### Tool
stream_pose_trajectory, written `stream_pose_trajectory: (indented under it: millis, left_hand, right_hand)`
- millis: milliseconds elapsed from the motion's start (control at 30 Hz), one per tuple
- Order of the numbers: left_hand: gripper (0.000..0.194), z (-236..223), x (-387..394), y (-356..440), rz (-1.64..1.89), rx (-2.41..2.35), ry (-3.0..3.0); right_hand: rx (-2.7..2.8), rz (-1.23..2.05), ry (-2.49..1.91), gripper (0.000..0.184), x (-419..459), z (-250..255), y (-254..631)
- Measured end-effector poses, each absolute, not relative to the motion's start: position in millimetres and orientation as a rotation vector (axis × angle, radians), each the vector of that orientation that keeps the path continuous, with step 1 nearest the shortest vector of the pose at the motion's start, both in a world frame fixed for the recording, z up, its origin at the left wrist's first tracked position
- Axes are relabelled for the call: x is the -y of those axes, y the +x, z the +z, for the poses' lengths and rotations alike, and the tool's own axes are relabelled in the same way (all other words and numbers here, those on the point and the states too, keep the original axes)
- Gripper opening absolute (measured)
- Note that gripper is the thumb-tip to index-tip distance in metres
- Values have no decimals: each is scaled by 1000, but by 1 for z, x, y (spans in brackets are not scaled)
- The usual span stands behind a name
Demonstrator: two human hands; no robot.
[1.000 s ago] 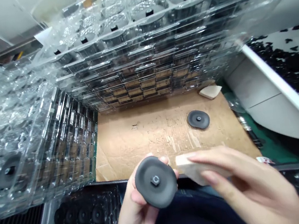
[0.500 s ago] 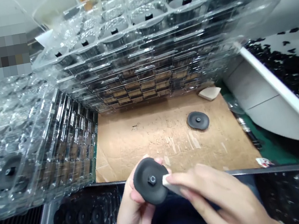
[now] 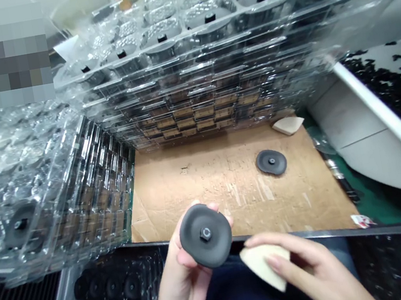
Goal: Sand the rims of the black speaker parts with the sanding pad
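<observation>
Pulled back from the rim of the black disc, the pale wedge now sits apart from it, to its right and a little nearer us; half a second ago its tip met the disc's right edge. Our right hand has turned the wedge broad face up, pinching it with the thumb on top and a finger along its far edge. Our left hand grips the disc by its rim, thumb at the near left, fingertips showing beyond the far and right edges, the central stud facing up toward us. The parting suggests a pause between strokes at the rim; whether that edge is finished, we cannot tell.

Beyond our hands, on the brown cardboard, a second disc lies toward the right, just as it did, with a spare wedge at the far right corner. Stacked transparent trays rise along the far side, more trays at left, and dark scraps lie at the far right.
</observation>
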State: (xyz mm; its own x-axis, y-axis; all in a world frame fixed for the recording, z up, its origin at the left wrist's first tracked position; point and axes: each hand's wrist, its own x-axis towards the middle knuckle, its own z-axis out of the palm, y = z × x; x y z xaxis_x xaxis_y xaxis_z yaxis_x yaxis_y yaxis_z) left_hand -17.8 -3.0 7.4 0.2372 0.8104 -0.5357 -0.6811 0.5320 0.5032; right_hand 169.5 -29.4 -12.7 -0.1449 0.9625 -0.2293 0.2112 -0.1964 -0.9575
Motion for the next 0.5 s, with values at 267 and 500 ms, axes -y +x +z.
stream_pose_trajectory:
  millis: [267,500]
  left_hand:
    - [59,11,8,-5,1027,-896,242]
    - [52,-1,18,-9,1045,-969,236]
  right_hand:
    - [1603,690,-1305,27,5,34,152]
    - [2043,939,-977,22,-12,38,121]
